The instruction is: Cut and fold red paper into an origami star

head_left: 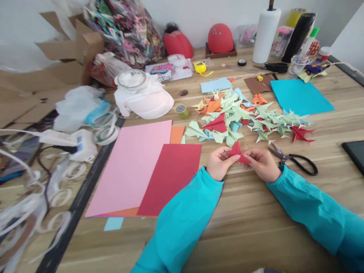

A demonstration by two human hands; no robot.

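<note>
Both hands meet over the wooden table (pixel 256 227) on a small folded red paper piece (pixel 237 152), pointed like a triangle. My left hand (pixel 218 163) pinches its left side with curled fingers. My right hand (pixel 263 164) pinches its right side. Both arms wear teal sleeves. Just beyond the hands lies a heap of folded paper shapes (pixel 241 119) in green, orange, red and light blue. Black scissors (pixel 295 161) lie right of my right hand.
Sheets of pink (pixel 133 163), red (pixel 170 178) and orange paper lie to the left, a blue sheet (pixel 301 96) at the back right. A paper towel roll (pixel 265 34), red domes, bags, tape rolls (pixel 108 132) and cardboard crowd the back and left. A dark tablet (pixel 355 153) lies at the right edge.
</note>
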